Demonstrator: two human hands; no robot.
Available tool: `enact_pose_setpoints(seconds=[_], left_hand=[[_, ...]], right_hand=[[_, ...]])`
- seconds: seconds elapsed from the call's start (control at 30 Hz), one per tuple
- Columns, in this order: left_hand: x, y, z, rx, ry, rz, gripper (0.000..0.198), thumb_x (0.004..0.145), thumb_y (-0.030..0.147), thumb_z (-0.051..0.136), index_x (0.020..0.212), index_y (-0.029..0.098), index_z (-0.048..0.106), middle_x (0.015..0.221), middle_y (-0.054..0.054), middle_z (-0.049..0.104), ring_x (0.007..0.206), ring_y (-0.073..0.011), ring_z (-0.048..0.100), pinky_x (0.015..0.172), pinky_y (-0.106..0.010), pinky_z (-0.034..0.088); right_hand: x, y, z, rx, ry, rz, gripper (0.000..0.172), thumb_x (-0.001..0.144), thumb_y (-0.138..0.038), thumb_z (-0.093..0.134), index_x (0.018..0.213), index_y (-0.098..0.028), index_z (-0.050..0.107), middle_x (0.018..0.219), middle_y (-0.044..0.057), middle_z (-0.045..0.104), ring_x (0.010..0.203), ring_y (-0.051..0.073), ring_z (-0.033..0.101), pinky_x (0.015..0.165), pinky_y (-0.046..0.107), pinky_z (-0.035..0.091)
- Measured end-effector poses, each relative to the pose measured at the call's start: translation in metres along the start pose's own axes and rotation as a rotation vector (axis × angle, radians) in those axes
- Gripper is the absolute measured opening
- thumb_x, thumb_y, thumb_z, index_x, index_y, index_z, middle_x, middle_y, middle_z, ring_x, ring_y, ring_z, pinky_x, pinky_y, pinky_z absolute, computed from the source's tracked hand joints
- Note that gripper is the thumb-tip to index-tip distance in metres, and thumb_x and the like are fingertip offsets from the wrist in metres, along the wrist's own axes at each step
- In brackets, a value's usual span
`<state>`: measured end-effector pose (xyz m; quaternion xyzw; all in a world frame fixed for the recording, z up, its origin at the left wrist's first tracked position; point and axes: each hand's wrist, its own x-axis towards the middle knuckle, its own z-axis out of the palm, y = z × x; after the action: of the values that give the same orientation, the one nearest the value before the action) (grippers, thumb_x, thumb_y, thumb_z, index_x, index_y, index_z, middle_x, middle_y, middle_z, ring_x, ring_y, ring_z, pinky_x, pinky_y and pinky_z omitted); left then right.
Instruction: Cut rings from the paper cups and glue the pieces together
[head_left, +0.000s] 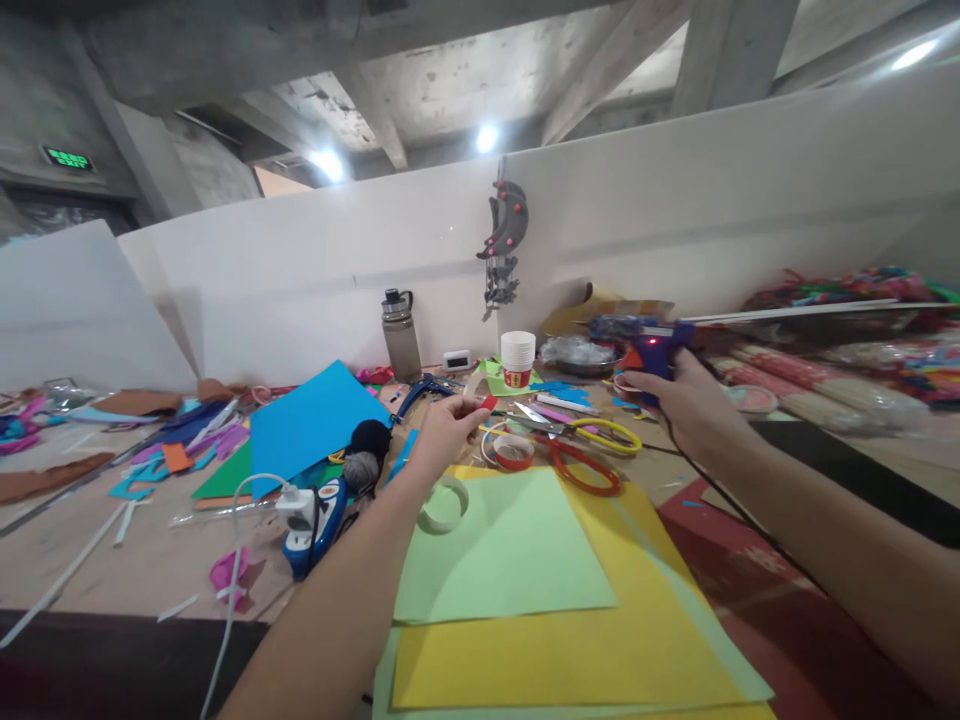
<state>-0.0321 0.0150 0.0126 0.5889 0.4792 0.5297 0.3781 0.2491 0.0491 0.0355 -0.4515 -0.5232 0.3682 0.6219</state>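
Note:
My left hand [448, 428] pinches a small red piece [488, 403] between thumb and fingertips, above the craft clutter at mid-table. My right hand [679, 385] is wrapped round a dark blue glue gun [660, 350] with an orange part and a lit red light, raised at the right. Its black cord runs down along my forearm. Between the hands lie yellow-handled scissors [615, 433], orange-handled scissors [589, 470] and a red and white tape roll [514, 452]. A pale tape ring [444, 503] rests at the edge of light green sheets [517, 550], which lie over yellow sheets [570, 665].
Blue card [311, 425], a blue and white power strip [315, 535] and yarn balls [367, 455] lie left. At the back stand a bottle [402, 340] and stacked paper cups [517, 358]. Wrapped sticks [817, 390] lie right. A grey moon ornament [510, 220] hangs on the white panel.

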Motion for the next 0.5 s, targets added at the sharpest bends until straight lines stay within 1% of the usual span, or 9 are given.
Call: enact_pose_setpoints(seconds=[0.03, 0.07, 0.13, 0.2, 0.27, 0.33, 0.37, 0.43, 0.5], left_hand=[[0.0, -0.001, 0.0, 0.002, 0.003, -0.004, 0.033, 0.065, 0.043, 0.077, 0.077, 0.014, 0.067, 0.056, 0.003, 0.057, 0.046, -0.0073, 0.047, 0.048, -0.022, 0.038], [0.0, -0.001, 0.0, 0.005, 0.003, -0.005, 0.033, 0.065, 0.044, 0.077, 0.076, 0.015, 0.067, 0.057, 0.003, 0.058, 0.046, -0.0073, 0.047, 0.048, -0.022, 0.038], [0.0, -0.003, 0.001, 0.02, -0.007, -0.001, 0.034, 0.065, 0.045, 0.076, 0.075, 0.015, 0.067, 0.058, 0.003, 0.058, 0.047, -0.0071, 0.046, 0.048, -0.021, 0.037], [-0.001, -0.004, 0.002, 0.036, -0.019, -0.004, 0.034, 0.065, 0.046, 0.075, 0.074, 0.014, 0.066, 0.058, 0.003, 0.056, 0.047, -0.0067, 0.045, 0.047, -0.021, 0.035], [-0.001, -0.005, 0.002, 0.042, -0.031, -0.017, 0.034, 0.066, 0.046, 0.075, 0.073, 0.014, 0.066, 0.055, 0.004, 0.054, 0.046, -0.0063, 0.042, 0.046, -0.021, 0.033], [-0.001, -0.005, 0.002, 0.045, -0.041, -0.023, 0.035, 0.066, 0.046, 0.075, 0.074, 0.014, 0.066, 0.055, 0.004, 0.053, 0.046, -0.0061, 0.041, 0.046, -0.021, 0.031], [-0.001, -0.004, 0.002, 0.047, -0.038, -0.022, 0.035, 0.065, 0.047, 0.075, 0.074, 0.014, 0.066, 0.055, 0.004, 0.053, 0.047, -0.006, 0.041, 0.046, -0.021, 0.031], [-0.001, -0.003, 0.002, 0.048, -0.012, -0.022, 0.035, 0.064, 0.046, 0.076, 0.073, 0.015, 0.066, 0.057, 0.004, 0.055, 0.046, -0.006, 0.042, 0.046, -0.021, 0.032], [0.0, -0.001, 0.002, 0.04, 0.013, -0.025, 0.035, 0.063, 0.046, 0.077, 0.073, 0.015, 0.066, 0.058, 0.003, 0.056, 0.046, -0.0059, 0.042, 0.046, -0.021, 0.033]], right_hand=[[-0.001, -0.002, 0.009, 0.09, -0.026, 0.026, 0.035, 0.065, -0.02, 0.072, 0.094, -0.026, 0.053, 0.079, -0.002, 0.064, 0.068, 0.013, 0.061, 0.06, 0.024, 0.053], [-0.003, -0.005, 0.017, 0.15, -0.066, 0.048, 0.038, 0.064, -0.018, 0.073, 0.095, -0.026, 0.053, 0.081, -0.002, 0.065, 0.07, 0.013, 0.062, 0.061, 0.023, 0.052], [-0.006, -0.014, 0.03, 0.232, -0.133, 0.106, 0.037, 0.064, -0.017, 0.075, 0.092, -0.025, 0.053, 0.079, -0.003, 0.066, 0.067, 0.012, 0.06, 0.057, 0.02, 0.051], [-0.01, -0.028, 0.037, 0.349, -0.136, 0.134, 0.037, 0.065, -0.013, 0.074, 0.094, -0.024, 0.055, 0.085, -0.002, 0.068, 0.068, 0.009, 0.06, 0.057, 0.018, 0.051], [-0.015, -0.046, 0.041, 0.445, -0.117, 0.151, 0.034, 0.066, -0.011, 0.071, 0.094, -0.022, 0.057, 0.092, 0.0, 0.068, 0.067, 0.007, 0.057, 0.052, 0.015, 0.049], [-0.023, -0.066, 0.038, 0.5, -0.102, 0.177, 0.031, 0.065, -0.009, 0.069, 0.092, -0.02, 0.058, 0.093, 0.001, 0.066, 0.063, 0.006, 0.054, 0.046, 0.013, 0.044], [-0.027, -0.075, 0.035, 0.486, -0.073, 0.177, 0.029, 0.065, -0.01, 0.069, 0.091, -0.019, 0.059, 0.09, 0.001, 0.065, 0.06, 0.005, 0.053, 0.042, 0.012, 0.042], [-0.035, -0.09, 0.025, 0.412, -0.084, 0.207, 0.027, 0.062, -0.012, 0.071, 0.087, -0.018, 0.061, 0.08, 0.001, 0.062, 0.055, 0.006, 0.051, 0.033, 0.011, 0.032], [-0.042, -0.099, 0.012, 0.374, -0.105, 0.258, 0.021, 0.06, -0.012, 0.071, 0.078, -0.017, 0.061, 0.075, 0.003, 0.061, 0.051, 0.006, 0.049, 0.028, 0.01, 0.024]])
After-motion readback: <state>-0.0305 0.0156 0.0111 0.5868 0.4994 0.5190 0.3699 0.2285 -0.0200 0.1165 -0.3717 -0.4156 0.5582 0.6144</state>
